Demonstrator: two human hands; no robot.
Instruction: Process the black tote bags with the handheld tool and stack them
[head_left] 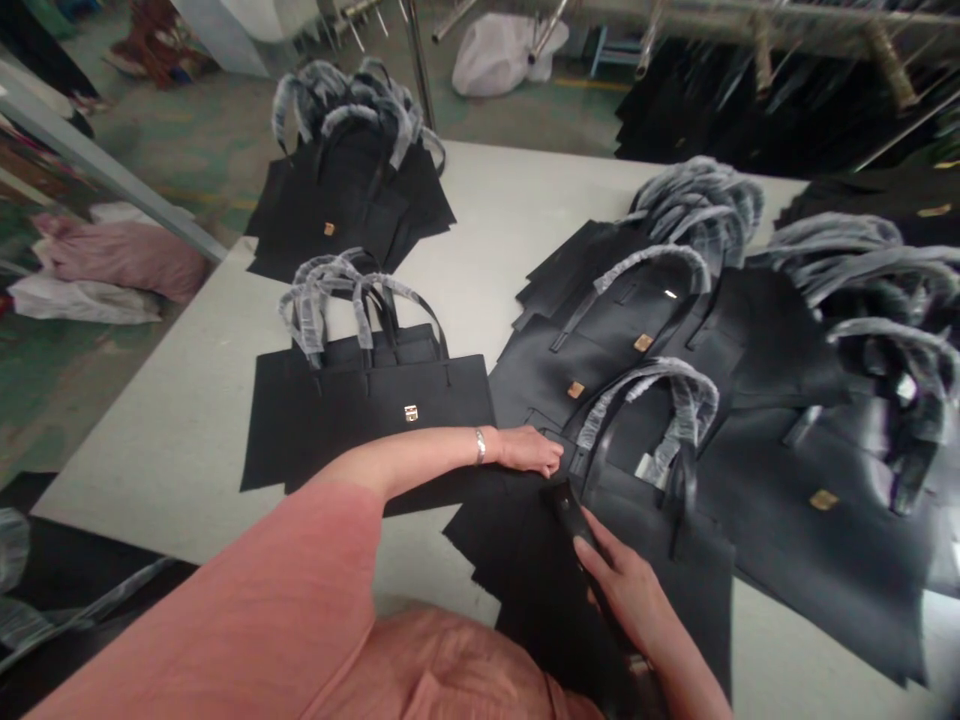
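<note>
My left hand (531, 450), with a bracelet at the wrist, is closed at the edge of a black leather panel with wrapped handles (649, 400). What its fingers pinch is too small to tell. Just below, my right hand (619, 575) grips a dark handheld tool (577, 520), its tip close to the panel beside the left fingers. Under my left forearm lies a black panel with a gold clasp (367, 400) and plastic-wrapped handles. More dark panels with gold clasps (575, 390) overlap to the right of my left hand.
A stack of black panels (337, 220) with wrapped handles stands at the back left of the white table (472, 230). Other piles (817, 500) cover the right side. Metal rails (675, 15) run beyond the table, and pink and white sacks (120, 260) lie on the floor at left.
</note>
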